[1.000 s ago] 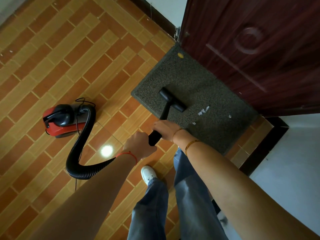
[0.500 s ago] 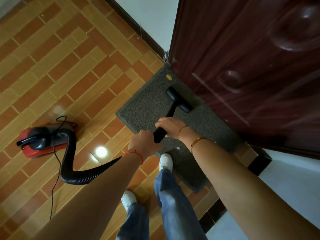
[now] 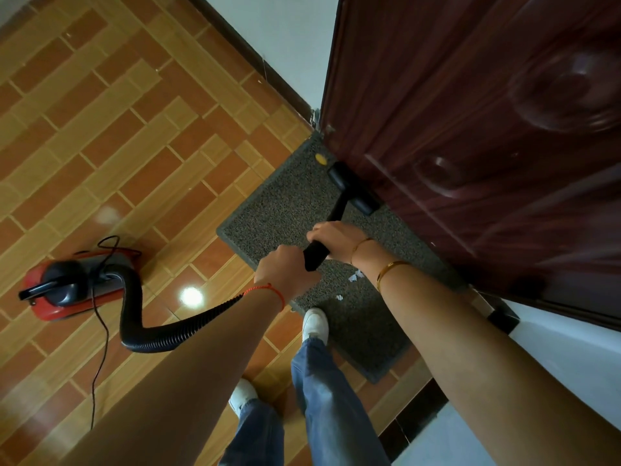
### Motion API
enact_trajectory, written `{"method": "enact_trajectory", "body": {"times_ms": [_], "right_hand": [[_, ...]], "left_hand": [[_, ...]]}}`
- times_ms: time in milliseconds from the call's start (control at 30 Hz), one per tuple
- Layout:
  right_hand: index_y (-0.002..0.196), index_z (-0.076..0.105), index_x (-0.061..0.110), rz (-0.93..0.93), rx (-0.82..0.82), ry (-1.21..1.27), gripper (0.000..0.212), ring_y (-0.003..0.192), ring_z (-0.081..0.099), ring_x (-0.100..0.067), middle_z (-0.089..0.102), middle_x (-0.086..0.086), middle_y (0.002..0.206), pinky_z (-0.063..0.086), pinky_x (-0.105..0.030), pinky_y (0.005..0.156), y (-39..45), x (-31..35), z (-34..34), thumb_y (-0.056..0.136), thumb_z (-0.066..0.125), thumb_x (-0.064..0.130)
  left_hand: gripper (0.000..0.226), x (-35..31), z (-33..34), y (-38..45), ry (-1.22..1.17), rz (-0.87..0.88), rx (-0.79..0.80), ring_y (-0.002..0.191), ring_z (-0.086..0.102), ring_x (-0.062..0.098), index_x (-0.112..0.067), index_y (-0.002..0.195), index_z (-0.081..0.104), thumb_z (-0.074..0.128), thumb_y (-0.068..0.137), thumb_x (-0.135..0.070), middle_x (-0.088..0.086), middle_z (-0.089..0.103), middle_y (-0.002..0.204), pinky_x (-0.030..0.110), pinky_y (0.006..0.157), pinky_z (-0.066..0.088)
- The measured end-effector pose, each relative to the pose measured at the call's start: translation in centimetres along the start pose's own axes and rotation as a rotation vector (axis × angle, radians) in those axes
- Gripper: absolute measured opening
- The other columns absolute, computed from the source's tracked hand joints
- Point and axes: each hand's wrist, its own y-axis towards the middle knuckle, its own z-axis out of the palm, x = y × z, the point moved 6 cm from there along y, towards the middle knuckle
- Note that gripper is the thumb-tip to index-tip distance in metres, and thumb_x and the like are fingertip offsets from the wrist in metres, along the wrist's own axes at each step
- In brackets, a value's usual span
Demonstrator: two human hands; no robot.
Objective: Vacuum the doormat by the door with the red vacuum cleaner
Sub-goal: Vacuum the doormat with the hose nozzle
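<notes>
A dark grey doormat [image 3: 285, 203] lies against the dark red door [image 3: 470, 129]. The black nozzle [image 3: 353, 188] of the vacuum wand [image 3: 337, 211] sits on the mat's far edge, right at the door's foot. My right hand [image 3: 336, 240] grips the wand near its upper end, and my left hand [image 3: 285, 274] grips it just behind, where the hose begins. The ribbed black hose [image 3: 148, 331] curves left to the red vacuum cleaner [image 3: 67, 287] on the tiles. A few white paper scraps [image 3: 354, 275] and a yellow spot [image 3: 322, 158] lie on the mat.
The vacuum's thin black cord [image 3: 100, 364] trails over the brown tiled floor [image 3: 134, 146] at the left. My right shoe [image 3: 314, 322] stands on the mat's near edge, my left shoe [image 3: 242, 395] on the tiles. A white wall [image 3: 285, 38] with a dark skirting runs behind.
The nozzle has slid across the mat from its middle to the edge by the door. I have stepped closer, one foot now on the mat, and the view has tilted towards the door.
</notes>
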Motion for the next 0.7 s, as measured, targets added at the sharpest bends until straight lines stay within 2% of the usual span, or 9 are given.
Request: {"method": "enact_trajectory", "body": {"times_ms": [100, 167, 233, 467, 700], "right_hand": [[0.103, 0.058, 0.010, -0.015, -0.006, -0.001, 0.014, 0.102, 0.063, -0.027, 0.059, -0.007, 0.110, 0.051, -0.036, 0.073, 0.4, 1.5, 0.3, 0.089, 0.058, 0.007], [0.105, 0.058, 0.010, -0.036, -0.010, -0.020, 0.016, 0.104, 0.062, -0.025, 0.059, -0.007, 0.112, 0.045, -0.032, 0.070, 0.6, 3.2, 0.6, 0.089, 0.059, 0.008], [0.105, 0.057, 0.010, -0.064, -0.012, -0.028, 0.017, 0.104, 0.061, -0.025, 0.058, -0.007, 0.112, 0.048, -0.034, 0.073, 1.0, 5.5, 1.0, 0.088, 0.060, 0.007], [0.104, 0.059, 0.009, -0.145, 0.015, -0.003, 0.016, 0.100, 0.061, -0.026, 0.058, -0.009, 0.112, 0.054, -0.043, 0.083, 3.4, 15.6, 3.8, 0.088, 0.056, 0.007], [0.102, 0.062, 0.007, -0.140, 0.003, 0.079, 0.014, 0.095, 0.063, -0.026, 0.062, -0.009, 0.108, 0.053, -0.038, 0.079, 5.0, 26.0, 6.7, 0.089, 0.055, 0.006]], "left_hand": [[0.017, 1.4, 0.0, -0.7, 0.011, 0.006, -0.012, 0.053, 0.055, 0.013, -0.015, 0.082, 0.058, 0.058, 0.081, -0.032, -0.002, 0.056, 0.067, 0.023, 0.042, 0.042], [0.017, 2.8, 0.3, -1.5, 0.007, 0.006, -0.007, 0.056, 0.060, 0.016, -0.015, 0.084, 0.059, 0.058, 0.080, -0.031, -0.001, 0.058, 0.069, 0.025, 0.044, 0.047], [0.017, 4.7, 0.7, -2.5, -0.002, -0.003, 0.017, 0.061, 0.065, 0.019, -0.014, 0.084, 0.060, 0.057, 0.081, -0.031, 0.001, 0.061, 0.071, 0.027, 0.049, 0.051], [0.020, 14.1, 1.1, -7.1, 0.006, -0.092, 0.032, 0.051, 0.052, 0.015, -0.014, 0.077, 0.056, 0.059, 0.082, -0.033, 0.000, 0.055, 0.069, 0.023, 0.041, 0.036], [0.022, 23.4, 1.8, -12.5, 0.101, -0.120, 0.003, 0.051, 0.050, 0.012, -0.017, 0.077, 0.053, 0.059, 0.082, -0.037, -0.002, 0.053, 0.068, 0.022, 0.040, 0.033]]}}
